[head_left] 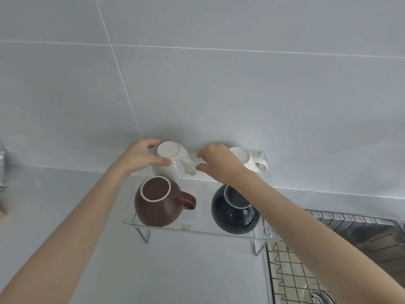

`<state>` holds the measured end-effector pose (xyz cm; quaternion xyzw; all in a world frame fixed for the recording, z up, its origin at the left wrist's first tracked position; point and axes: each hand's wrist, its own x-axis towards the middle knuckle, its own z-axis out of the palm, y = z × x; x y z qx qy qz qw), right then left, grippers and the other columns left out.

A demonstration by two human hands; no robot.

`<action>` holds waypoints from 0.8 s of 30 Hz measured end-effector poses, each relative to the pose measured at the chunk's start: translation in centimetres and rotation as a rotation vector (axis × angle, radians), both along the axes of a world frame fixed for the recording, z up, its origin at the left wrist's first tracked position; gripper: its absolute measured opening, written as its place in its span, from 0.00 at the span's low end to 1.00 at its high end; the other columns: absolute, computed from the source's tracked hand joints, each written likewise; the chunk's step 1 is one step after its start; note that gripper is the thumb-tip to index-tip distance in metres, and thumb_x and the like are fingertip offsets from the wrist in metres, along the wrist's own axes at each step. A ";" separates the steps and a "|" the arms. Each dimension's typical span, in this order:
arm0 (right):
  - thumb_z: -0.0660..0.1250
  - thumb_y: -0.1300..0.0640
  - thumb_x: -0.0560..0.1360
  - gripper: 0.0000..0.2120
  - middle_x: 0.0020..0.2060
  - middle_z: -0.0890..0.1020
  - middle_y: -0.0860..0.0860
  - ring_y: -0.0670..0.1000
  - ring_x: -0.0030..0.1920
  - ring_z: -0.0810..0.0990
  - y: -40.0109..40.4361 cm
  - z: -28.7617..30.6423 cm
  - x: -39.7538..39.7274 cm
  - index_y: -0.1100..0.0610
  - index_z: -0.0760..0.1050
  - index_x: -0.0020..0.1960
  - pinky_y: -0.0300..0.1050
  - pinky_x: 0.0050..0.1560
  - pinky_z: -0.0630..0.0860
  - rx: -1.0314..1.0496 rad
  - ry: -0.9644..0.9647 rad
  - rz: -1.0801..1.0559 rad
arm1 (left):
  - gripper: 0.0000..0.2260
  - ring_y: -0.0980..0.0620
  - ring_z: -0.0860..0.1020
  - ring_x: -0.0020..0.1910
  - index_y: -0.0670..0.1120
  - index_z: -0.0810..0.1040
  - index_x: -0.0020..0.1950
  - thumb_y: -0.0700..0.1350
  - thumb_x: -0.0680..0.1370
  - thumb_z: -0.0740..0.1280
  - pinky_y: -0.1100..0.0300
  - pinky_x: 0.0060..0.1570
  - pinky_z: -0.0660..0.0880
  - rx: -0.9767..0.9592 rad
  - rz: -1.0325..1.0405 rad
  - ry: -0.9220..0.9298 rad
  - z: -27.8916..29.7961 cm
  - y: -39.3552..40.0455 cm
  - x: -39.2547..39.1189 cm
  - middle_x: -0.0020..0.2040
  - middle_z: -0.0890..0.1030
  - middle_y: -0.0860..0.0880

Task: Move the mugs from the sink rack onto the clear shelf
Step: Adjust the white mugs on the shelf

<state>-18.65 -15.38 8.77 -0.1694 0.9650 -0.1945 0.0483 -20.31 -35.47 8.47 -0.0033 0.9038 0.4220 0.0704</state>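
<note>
Several mugs stand upside down on the clear shelf. A brown mug sits at the front left and a black mug at the front right. At the back left is a cream mug, gripped at its base and side by my left hand. My right hand hovers just right of that mug's handle, fingers curled and apart, holding nothing. Partly hidden behind my right hand, a white mug stands at the back right.
The shelf stands on a grey counter against a tiled wall. A wire sink rack lies over the sink at the lower right, with the drain below it. A shiny metallic object is at the left edge.
</note>
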 end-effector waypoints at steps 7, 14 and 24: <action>0.71 0.57 0.67 0.10 0.32 0.76 0.58 0.59 0.35 0.73 -1.7 -2.0 -1.3 0.64 0.75 0.36 0.44 0.32 0.67 -0.009 -0.073 -0.070 | 0.26 0.72 0.76 0.47 0.58 0.77 0.51 0.33 0.62 0.75 0.73 0.48 0.72 0.192 -0.073 -0.045 -1.6 -1.6 -0.1 0.37 0.80 0.74; 0.70 0.61 0.66 0.08 0.35 0.82 0.63 0.56 0.33 0.71 -1.4 -3.0 -2.5 0.67 0.78 0.40 0.46 0.35 0.70 -0.094 -0.084 -0.113 | 0.24 0.59 0.79 0.53 0.61 0.79 0.47 0.48 0.53 0.76 0.57 0.61 0.72 0.111 -0.031 0.027 -1.4 -1.1 0.5 0.40 0.83 0.68; 0.70 0.64 0.67 0.05 0.36 0.81 0.59 0.56 0.37 0.73 -1.1 -2.7 -3.4 0.64 0.80 0.42 0.47 0.39 0.72 -0.144 -0.077 -0.113 | 0.20 0.43 0.80 0.52 0.42 0.82 0.50 0.46 0.61 0.78 0.51 0.54 0.74 -0.056 0.121 0.112 -1.6 0.3 1.1 0.48 0.84 0.39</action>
